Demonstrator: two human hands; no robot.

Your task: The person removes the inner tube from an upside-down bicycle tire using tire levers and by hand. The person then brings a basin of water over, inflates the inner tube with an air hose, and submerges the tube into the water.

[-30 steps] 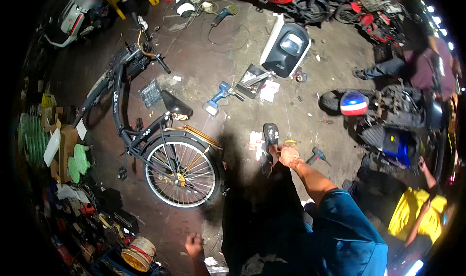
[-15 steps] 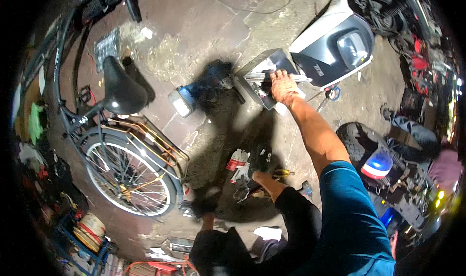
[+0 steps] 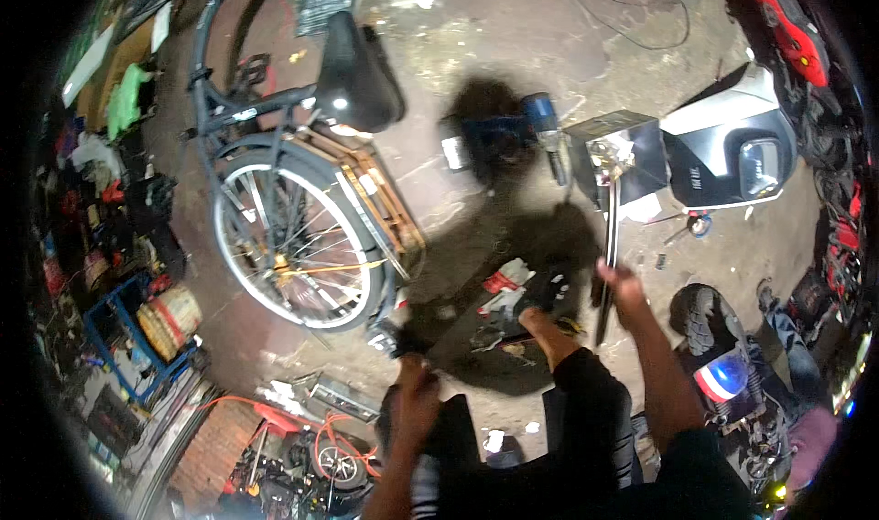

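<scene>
My right hand (image 3: 626, 298) is closed around a long, thin, shiny metal bar (image 3: 613, 227). The bar's far end lies over an open, dark, square-sided box (image 3: 641, 145), and its near end reaches down past my fingers. Shiny pieces show inside the box. My left hand (image 3: 417, 394) is low by my left leg, in shadow, with its fingers curled; whatever may be in it is hidden. A blue-bodied tool or lamp (image 3: 540, 113) stands beside the box on its left.
A black bicycle (image 3: 302, 218) stands at the left. A white-and-black fairing (image 3: 732, 154) lies right of the box. Red-and-white cloth or packaging (image 3: 508, 280) sits near my foot. At the right are a tyre (image 3: 700, 319) and a blue-and-red beacon light (image 3: 721, 376).
My right hand has drawn back from the box toward me, with the metal bar now lengthwise in it. My left hand has come into view. The whole view has shifted.
</scene>
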